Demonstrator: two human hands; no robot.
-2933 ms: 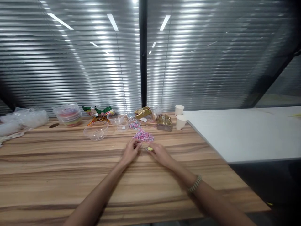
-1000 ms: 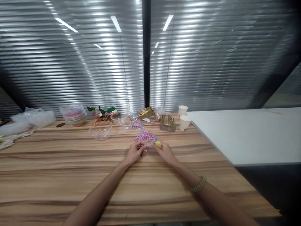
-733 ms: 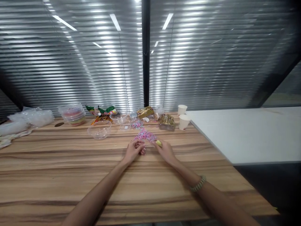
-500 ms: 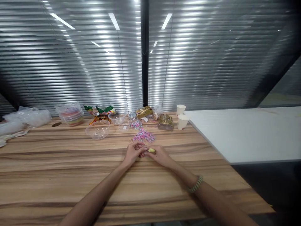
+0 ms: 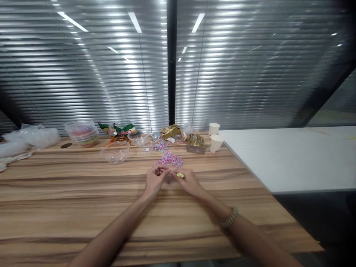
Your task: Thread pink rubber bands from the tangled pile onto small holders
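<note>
The right hand (image 5: 190, 183) pinched a small yellow object (image 5: 180, 175), while the left hand (image 5: 154, 181), its grip unclear, was nearby at nine o'clock and the pink pile (image 5: 170, 159) lay at eleven.

No readable text; possible print on green packet (image 5: 128, 129) too small to read.

Pink pile (image 5: 169, 158), yellow piece (image 5: 180, 175), brown-striped tabletop (image 5: 178, 222)

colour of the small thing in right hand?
Pale yellow: the small thing in the right hand. Shows in the head view, the only one.
</note>
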